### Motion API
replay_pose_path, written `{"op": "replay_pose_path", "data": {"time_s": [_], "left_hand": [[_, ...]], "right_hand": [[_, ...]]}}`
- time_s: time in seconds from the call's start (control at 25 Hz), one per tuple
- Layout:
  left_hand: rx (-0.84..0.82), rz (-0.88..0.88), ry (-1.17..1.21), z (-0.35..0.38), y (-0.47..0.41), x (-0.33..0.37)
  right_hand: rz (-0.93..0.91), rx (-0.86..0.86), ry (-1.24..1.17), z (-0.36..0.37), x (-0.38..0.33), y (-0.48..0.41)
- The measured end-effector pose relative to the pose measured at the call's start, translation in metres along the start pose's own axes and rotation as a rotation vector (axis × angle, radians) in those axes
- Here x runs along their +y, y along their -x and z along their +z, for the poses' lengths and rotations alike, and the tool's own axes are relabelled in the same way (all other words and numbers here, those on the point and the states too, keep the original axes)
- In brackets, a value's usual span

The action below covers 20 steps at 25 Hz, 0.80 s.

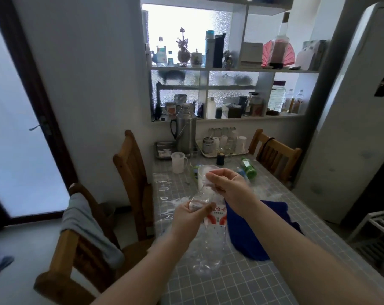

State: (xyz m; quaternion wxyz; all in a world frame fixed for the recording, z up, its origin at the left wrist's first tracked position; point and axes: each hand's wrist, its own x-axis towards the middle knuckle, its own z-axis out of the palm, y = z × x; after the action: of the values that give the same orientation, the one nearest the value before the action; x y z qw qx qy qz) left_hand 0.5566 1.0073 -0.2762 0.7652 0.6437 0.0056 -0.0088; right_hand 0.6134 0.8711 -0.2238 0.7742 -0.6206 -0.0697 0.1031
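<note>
Gripping entry: clear plastic bottle [210, 245], red-and-white label, held tilted above the tiled desk [263, 282]. Left hand [186, 216] curled round its upper body; right hand [228, 186] pinching its top end. Blue cloth [252, 234] lies just beside, on the desk.

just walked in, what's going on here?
A person holds a clear plastic bottle tilted above the table. The left hand grips its upper body; the right hand pinches at the neck end, cap or not I cannot tell. A white cup stands just behind; a blue cloth lies beside it.
</note>
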Motion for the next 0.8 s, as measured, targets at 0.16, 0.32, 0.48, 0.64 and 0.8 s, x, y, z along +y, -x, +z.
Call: {"op": "replay_pose_path", "data": {"time_s": [0.16, 0.32, 0.48, 0.64, 0.8], "left_hand": [[0.151, 0.018, -0.036, -0.029, 0.015, -0.001], [0.432, -0.005, 0.099, -0.092, 0.024, 0.023], [0.596, 0.019, 0.209, -0.180, 0.042, 0.052], [0.587, 0.057, 0.288, -0.270, 0.077, 0.077], [0.503, 0.047, 0.189, -0.379, 0.116, 0.080]], "right_hand": [[0.066, -0.179, -0.034, 0.032, 0.015, -0.012], [0.246, -0.329, 0.070, 0.082, 0.051, -0.014], [0.366, -0.546, 0.183, 0.149, 0.088, -0.002], [0.371, -0.673, 0.233, 0.248, 0.122, 0.001], [0.398, -0.729, 0.210, 0.351, 0.159, -0.003]]}}
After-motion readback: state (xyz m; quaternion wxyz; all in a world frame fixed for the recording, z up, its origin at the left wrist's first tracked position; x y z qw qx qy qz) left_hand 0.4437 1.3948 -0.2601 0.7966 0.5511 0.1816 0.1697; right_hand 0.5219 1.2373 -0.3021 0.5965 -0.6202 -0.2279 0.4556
